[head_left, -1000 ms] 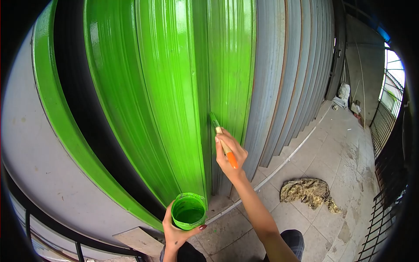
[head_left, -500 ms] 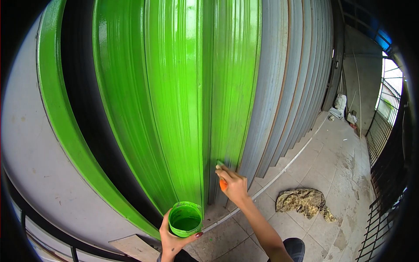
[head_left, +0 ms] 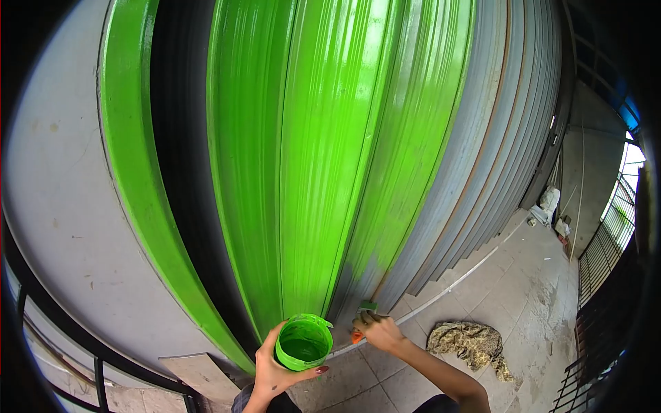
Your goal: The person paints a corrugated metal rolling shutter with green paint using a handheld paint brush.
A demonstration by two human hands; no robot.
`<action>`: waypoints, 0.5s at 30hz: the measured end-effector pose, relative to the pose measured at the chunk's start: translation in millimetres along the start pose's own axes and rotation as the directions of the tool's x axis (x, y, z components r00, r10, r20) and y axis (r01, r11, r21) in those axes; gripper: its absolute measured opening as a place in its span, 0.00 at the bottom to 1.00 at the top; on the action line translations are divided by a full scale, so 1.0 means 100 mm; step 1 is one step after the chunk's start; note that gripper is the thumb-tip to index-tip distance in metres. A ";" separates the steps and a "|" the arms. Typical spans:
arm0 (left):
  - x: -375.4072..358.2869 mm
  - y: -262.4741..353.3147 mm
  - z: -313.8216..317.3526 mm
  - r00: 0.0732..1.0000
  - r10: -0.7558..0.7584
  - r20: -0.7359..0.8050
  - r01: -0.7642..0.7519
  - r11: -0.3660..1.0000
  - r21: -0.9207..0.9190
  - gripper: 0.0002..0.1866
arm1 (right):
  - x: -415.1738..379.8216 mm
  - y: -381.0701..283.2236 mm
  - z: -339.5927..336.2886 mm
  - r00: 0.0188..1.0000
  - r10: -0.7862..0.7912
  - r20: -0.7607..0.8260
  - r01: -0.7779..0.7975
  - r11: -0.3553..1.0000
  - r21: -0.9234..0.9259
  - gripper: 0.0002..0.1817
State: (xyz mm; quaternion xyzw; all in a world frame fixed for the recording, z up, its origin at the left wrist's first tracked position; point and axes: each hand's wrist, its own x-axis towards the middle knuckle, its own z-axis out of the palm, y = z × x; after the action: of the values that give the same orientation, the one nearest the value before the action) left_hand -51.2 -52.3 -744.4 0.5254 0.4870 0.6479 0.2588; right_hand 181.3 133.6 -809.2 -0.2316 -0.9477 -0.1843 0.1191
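The paintbrush [head_left: 363, 318] — gripped in the right hand [head_left: 381, 332], bristles toward 12 o'clock on the shutter [head_left: 385, 227] foot — sits at 3 o'clock from the paint pot [head_left: 303, 342] clasped by the left hand [head_left: 274, 368].

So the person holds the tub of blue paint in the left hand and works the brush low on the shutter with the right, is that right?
Not quite: the head view shows the paint tub in the left hand holds green paint, not blue. The rest stands: the right hand works the brush low on the shutter.
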 end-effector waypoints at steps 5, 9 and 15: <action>0.02 -0.02 -0.06 0.999 0.014 -0.029 -0.012 0.996 0.089 0.49 | 0.26 0.18 -1.03 0.837 0.259 -0.483 -0.112 0.943 0.312 0.13; 0.07 0.01 -0.14 0.992 0.111 0.063 -0.125 0.940 0.319 0.48 | 0.16 -0.14 -1.74 0.631 0.654 -0.416 0.171 0.406 0.898 0.12; 0.10 -0.04 -0.15 0.963 0.236 0.134 -0.269 0.892 0.363 0.45 | 0.11 -0.44 -2.19 0.926 0.322 -0.199 0.160 0.141 0.977 0.12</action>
State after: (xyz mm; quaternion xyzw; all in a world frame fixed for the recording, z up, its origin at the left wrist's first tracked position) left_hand -69.3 -47.8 -743.8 0.6517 0.5187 0.5464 0.0872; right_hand 181.3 12.6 -620.9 -0.1101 -0.7798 0.4476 0.4237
